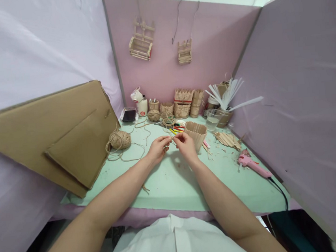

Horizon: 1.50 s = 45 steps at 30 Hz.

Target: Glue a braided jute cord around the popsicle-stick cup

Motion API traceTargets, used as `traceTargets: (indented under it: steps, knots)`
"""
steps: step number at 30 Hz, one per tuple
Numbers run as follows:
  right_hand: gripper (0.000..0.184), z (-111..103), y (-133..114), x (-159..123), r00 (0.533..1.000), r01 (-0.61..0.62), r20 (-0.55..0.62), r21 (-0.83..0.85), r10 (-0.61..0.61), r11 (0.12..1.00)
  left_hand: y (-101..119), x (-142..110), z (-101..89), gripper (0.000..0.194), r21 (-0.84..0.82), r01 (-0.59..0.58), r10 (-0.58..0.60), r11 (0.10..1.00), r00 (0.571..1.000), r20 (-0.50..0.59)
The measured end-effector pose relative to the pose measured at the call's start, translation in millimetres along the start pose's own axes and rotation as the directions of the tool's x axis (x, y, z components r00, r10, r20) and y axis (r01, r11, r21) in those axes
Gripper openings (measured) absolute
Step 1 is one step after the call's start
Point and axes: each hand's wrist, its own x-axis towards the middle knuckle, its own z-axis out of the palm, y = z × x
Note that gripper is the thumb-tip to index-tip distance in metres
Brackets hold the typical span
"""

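Over the middle of the pale green table (173,185), the person's two hands meet with fingertips almost touching. The left hand (157,148) and the right hand (185,145) both pinch narrow on a thin piece of jute twine (172,140) stretched between them — it is very fine, and I cannot tell how long it is.

Just behind the right hand stands a small cup made of wooden craft sticks (196,133), nearly touching the knuckles. Coloured pens (177,129) lie beside it. To the left, well apart from the hands, a ball of twine (119,140) rests with loose strands trailing over the table, and a large sheet of cardboard (53,137) leans against the left wall.

On the right side lie a heap of loose craft sticks (228,139) and a pink glue gun (253,166) with its black cable. Near the back wall stand more stick baskets (183,102), a clear plastic cup (214,119), a holder with white strips (226,96) and a dark phone (129,115). Nothing lies between the two hands and the person's body — that part of the table is free.
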Motion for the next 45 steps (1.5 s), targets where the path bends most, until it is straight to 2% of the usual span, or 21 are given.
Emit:
traceTargets:
  steps: [6,11,15,19,23,26,29,32,34,37,40,45]
  knots:
    - [0.013,-0.6,-2.6,-2.3,0.992,0.107,-0.042,-0.168,-0.116,0.98,-3.4,2.1,-2.9,0.03,0.123,-0.076,0.082,0.99,0.995,-0.051]
    - [0.019,-1.2,-5.9,-3.7,0.994,0.096,-0.027,-0.16,-0.102,0.982,-5.2,4.1,-5.7,0.03,0.249,-0.18,0.195,0.952,0.98,-0.037]
    - [0.018,-1.8,-5.2,-3.1,0.994,0.1,-0.029,-0.16,-0.106,0.982,-4.6,2.3,-4.6,0.029,0.278,-0.185,0.205,0.943,0.978,-0.047]
    - [0.015,-0.6,-3.6,-3.7,0.992,0.11,-0.036,-0.189,-0.119,0.976,-4.3,-0.1,-1.7,0.021,0.25,-0.105,0.133,0.963,0.986,-0.097]
    - [0.013,1.5,-2.0,-5.2,0.991,0.126,-0.027,-0.2,-0.134,0.972,-2.6,0.4,0.8,0.012,0.083,-0.013,0.023,0.996,0.993,-0.116]
    - [0.011,2.2,-3.2,-6.8,0.983,0.184,0.017,-0.217,-0.185,0.959,0.7,3.2,-0.4,0.007,-0.098,0.143,-0.15,0.985,0.986,-0.066]
    - [0.01,2.1,-6.9,-8.9,0.959,0.28,0.106,-0.23,-0.262,0.932,4.6,5.3,-2.9,0.004,-0.178,0.314,-0.316,0.933,0.949,0.016]
    - [0.009,1.3,-10.0,-9.9,0.936,0.339,0.18,-0.229,-0.302,0.913,6.5,4.2,-3.4,0.005,-0.163,0.345,-0.345,0.924,0.938,0.032]
    - [0.009,0.4,-10.4,-9.2,0.944,0.318,0.16,-0.226,-0.287,0.921,5.7,2.2,-2.5,0.005,-0.14,0.283,-0.282,0.949,0.959,0.029]
    - [0.011,-1.5,-8.8,-6.0,0.973,0.228,0.071,-0.206,-0.218,0.952,2.5,-0.4,-1.4,0.014,-0.063,0.082,-0.08,0.995,0.996,0.034]
    - [0.014,-3.6,-7.0,-2.5,0.987,0.161,0.05,-0.169,-0.155,0.972,0.3,-0.8,-1.3,0.024,0.058,-0.066,0.065,0.996,0.997,0.029]
    - [0.018,-6.2,-8.1,-0.7,0.983,0.181,0.036,-0.158,-0.178,0.971,2.7,-2.8,1.5,0.022,0.311,-0.201,0.195,0.929,0.979,0.052]
